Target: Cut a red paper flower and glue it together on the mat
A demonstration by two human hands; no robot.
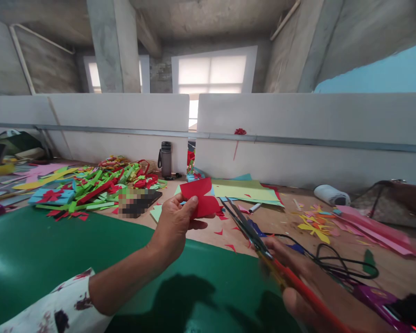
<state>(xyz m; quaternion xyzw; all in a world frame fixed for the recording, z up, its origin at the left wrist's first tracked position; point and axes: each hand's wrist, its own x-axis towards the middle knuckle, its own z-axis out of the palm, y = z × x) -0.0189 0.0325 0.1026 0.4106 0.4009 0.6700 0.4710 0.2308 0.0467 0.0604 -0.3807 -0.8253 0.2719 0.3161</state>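
Observation:
Pinched between the thumb and fingers of my left hand [178, 219] is a folded piece of red paper [203, 196] with a notch in its right edge. My right hand [308, 277] is wrapped round the handles of a pair of scissors [249, 233], a little blurred. The scissor blades point up and left, slightly apart, with their tips just right of the red paper and not visibly touching it. Small red scraps [230, 247] lie on the brown table below the blades.
A green mat [72, 249] covers the near side. Behind are a pile of green and red strips [107, 185], a dark bottle [166, 159], yellow sheets [239, 190], a white roll [332, 194], pink paper [377, 231] and a black cable [333, 273].

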